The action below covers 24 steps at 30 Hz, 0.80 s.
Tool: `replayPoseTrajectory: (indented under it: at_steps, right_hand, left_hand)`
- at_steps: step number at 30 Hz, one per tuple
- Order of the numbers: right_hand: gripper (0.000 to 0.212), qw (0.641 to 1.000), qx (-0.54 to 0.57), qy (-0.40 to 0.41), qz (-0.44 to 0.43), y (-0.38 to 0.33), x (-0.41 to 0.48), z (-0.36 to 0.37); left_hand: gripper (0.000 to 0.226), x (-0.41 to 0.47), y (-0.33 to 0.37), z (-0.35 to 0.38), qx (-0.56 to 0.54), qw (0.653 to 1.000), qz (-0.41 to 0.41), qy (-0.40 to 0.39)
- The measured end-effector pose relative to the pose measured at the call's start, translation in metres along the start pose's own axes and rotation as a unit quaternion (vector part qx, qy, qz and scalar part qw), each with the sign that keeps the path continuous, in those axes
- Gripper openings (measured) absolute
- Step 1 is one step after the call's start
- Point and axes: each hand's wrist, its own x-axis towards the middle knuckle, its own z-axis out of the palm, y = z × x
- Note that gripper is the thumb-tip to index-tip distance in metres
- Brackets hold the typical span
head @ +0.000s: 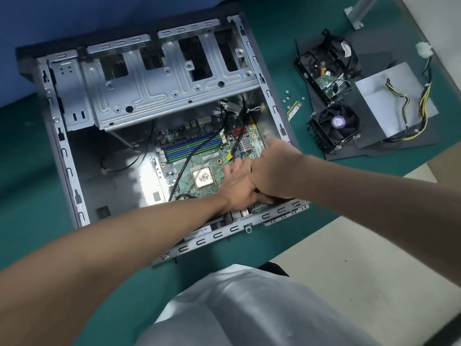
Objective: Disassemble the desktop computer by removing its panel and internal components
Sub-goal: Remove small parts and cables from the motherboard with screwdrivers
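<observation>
The open computer case (62,151) lies flat on the green table. Its green motherboard (199,151) sits inside, with the bare CPU (203,178) in the middle and blue and green RAM slots (192,148) behind it. Both hands work at the board's near right corner. My left hand (240,188) lies on the board with its fingers stretched towards a small blue part (239,155). My right hand (277,168) crosses over it, fingers bent down towards the board and hidden. Black cables (189,161) run across the board.
Right of the case, on a dark panel (374,148), lie a hard drive in its black bracket (324,76), a cooler fan (335,127) and a silver power supply (384,106) with its wire bundle. A RAM stick (294,109) and loose screws (287,96) lie beside the case. The table edge runs near right.
</observation>
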Motion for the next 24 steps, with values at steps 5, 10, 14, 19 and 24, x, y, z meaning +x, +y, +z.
replayPoseTrajectory:
  at_steps: [5, 10, 14, 19, 24]
  right_hand:
    - [0.023, 0.985, -0.162, 0.028, -0.045, 0.013, -0.007, 0.025]
    - [0.028, 0.983, -0.164, 0.076, -0.029, 0.011, -0.002, 0.032]
    - [0.02, 0.985, -0.154, 0.076, -0.023, 0.014, -0.005, 0.03]
    - [0.023, 0.983, -0.158, 0.085, -0.029, 0.014, -0.007, 0.031]
    - [0.023, 0.984, -0.148, 0.095, -0.034, 0.016, -0.009, 0.029]
  left_hand:
    - [0.042, 0.004, 0.001, -0.006, 0.066, 0.995, 0.066, -0.036]
    - [0.044, 0.003, 0.0, -0.005, 0.031, 0.996, 0.068, -0.044]
    - [0.02, 0.005, -0.002, -0.011, 0.088, 0.992, 0.08, -0.031]
    - [0.018, 0.002, -0.004, -0.013, 0.114, 0.986, 0.12, -0.022]
    - [0.027, 0.005, -0.003, -0.01, 0.125, 0.984, 0.127, -0.025]
